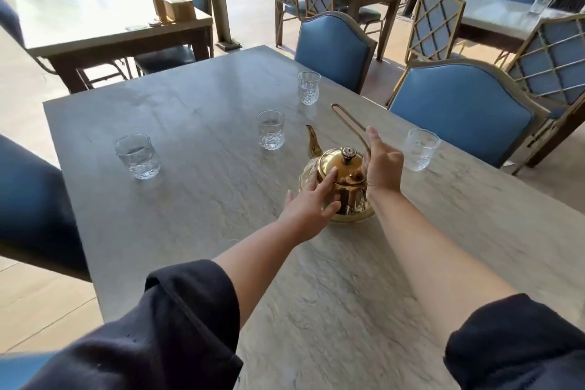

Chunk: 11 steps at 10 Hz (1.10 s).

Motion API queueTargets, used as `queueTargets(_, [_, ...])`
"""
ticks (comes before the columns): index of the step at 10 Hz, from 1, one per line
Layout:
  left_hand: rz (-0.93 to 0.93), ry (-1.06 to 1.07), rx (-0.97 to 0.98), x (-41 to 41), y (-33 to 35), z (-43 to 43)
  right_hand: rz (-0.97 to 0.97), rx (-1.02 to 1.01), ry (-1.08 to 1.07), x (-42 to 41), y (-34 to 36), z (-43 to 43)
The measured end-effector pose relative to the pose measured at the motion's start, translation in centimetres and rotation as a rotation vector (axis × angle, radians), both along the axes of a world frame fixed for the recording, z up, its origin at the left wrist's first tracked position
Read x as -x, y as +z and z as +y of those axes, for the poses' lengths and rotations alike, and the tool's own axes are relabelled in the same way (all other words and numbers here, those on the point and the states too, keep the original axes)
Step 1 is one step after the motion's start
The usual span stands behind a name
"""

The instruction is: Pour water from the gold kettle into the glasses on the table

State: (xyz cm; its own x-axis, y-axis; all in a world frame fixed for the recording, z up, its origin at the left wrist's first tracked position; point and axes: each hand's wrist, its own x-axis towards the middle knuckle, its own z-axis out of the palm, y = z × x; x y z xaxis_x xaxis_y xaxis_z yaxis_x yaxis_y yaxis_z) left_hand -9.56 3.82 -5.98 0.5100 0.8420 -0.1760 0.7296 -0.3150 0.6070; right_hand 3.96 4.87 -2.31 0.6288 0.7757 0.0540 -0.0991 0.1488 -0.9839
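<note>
The gold kettle (343, 187) stands on the grey stone table (196, 215), its spout pointing away to the left and its thin handle (348, 120) tilted back. My left hand (311, 203) touches the kettle's near left side with straight fingers. My right hand (381, 168) holds the lower part of the handle, thumb lying up along it and fingers bent toward the lid. Several clear glasses stand upright around the kettle: one far left (137, 157), one ahead (270, 130), one further back (308, 87), one right (422, 149).
Blue padded chairs (462, 111) line the table's right side, and another chair back (28, 206) is at the left edge. Other tables (95, 28) and chairs stand beyond on the tiled floor.
</note>
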Motion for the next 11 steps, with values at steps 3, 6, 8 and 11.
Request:
queueTargets(3, [0.047,0.014,-0.037,-0.1,-0.5,2.0,0.002,-0.004,0.035,0.2,-0.8,2.3])
queueTargets(6, [0.088,0.027,-0.090,-0.2,-1.4,2.8,0.000,-0.002,0.077,-0.1,-0.9,3.4])
queueTargets(8, [0.126,0.023,-0.113,-0.1,-1.4,3.0,-0.112,0.060,0.217,-1.0,-1.3,3.3])
queueTargets(11, [0.190,0.031,-0.088,-0.1,0.0,2.4,-0.421,0.185,0.260,-1.8,-0.5,2.0])
